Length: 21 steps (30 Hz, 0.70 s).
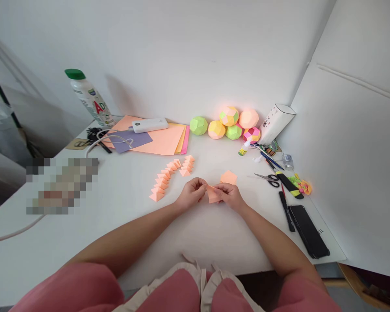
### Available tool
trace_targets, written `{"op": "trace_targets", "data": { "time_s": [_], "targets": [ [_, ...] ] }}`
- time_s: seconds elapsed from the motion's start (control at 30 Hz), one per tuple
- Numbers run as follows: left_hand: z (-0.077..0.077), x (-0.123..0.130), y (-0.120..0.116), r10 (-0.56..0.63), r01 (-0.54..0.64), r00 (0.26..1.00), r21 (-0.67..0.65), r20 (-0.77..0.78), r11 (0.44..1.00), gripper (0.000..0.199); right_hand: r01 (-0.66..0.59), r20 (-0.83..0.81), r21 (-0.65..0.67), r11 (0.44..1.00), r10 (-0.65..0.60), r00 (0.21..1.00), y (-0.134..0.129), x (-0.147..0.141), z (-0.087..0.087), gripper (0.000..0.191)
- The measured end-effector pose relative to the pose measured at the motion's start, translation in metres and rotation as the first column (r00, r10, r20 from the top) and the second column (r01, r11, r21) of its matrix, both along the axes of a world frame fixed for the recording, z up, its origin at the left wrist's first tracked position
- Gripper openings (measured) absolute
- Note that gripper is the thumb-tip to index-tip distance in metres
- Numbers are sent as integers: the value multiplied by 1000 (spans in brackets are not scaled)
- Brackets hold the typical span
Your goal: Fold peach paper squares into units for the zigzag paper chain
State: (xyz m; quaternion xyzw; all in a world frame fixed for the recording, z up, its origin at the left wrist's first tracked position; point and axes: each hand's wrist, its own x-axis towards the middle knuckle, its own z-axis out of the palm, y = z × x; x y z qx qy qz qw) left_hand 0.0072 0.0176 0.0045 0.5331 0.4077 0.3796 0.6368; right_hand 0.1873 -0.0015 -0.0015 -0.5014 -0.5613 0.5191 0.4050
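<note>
A small piece of peach paper [214, 195] is held between my two hands over the white table. My left hand [192, 193] pinches its left edge near the top. On the other side, my right hand [229, 194] grips it with thumb and fingers. Just behind my right hand lies a flat peach paper pentagon [229, 177], partly covered by the fingers. To the left of my hands, folded peach paper pieces stand in a long curved row [162, 180] and a shorter row [187, 165].
Paper balls [216, 129] line the wall beside a glue bottle [243, 148]. Scissors [268, 178], a yellow-black cutter [289, 184], a marker [286, 211] and a phone [308, 231] lie right. Paper sheets [162, 142], a power bank [150, 125] and a green-capped bottle [90, 97] are back left.
</note>
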Motion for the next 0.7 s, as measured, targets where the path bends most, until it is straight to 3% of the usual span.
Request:
{"op": "trace_targets", "data": {
  "time_s": [0.2, 0.4, 0.7],
  "targets": [
    [1, 0, 1, 44, -43, 998, -9, 41, 999, 19, 0, -2, -5, 1000, 0, 1000, 0, 0, 3, 28],
    [1, 1, -2, -88, 94, 994, 79, -71, 992, 26, -11, 6, -12, 1000, 11, 1000, -1, 0, 2, 27],
    [-3, 3, -3, -97, 104, 989, 59, -113, 993, 21, -79, 45, -2, 997, 79, 996, -2, 1, 2, 25]
  ]
}}
